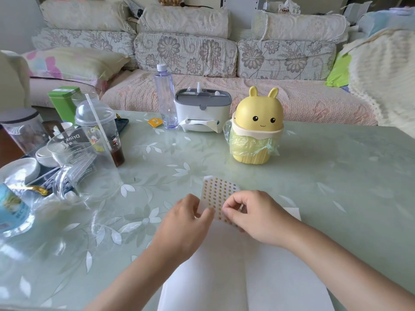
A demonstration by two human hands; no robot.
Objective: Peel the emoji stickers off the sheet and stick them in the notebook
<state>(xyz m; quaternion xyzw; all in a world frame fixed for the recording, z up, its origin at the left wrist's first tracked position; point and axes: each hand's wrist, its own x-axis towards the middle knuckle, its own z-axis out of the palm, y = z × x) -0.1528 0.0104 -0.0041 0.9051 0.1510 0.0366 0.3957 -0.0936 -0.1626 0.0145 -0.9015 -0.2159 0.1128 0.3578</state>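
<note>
A small white sticker sheet (216,194) covered with rows of tiny yellow emoji stickers is held up above the table. My left hand (186,223) grips its lower left edge between thumb and fingers. My right hand (253,214) pinches at the sheet's lower right part with thumb and forefinger; whether a sticker is lifted is too small to tell. Under both hands lies the open notebook (258,272) with blank white pages, near the table's front edge.
A yellow bunny-shaped bin (256,129) with a green bag stands behind the sheet. A tissue box (202,110) and a plastic bottle (166,97) stand further back. Cups, a glass jug (74,158) and dishes crowd the left side. A sofa lies beyond the table.
</note>
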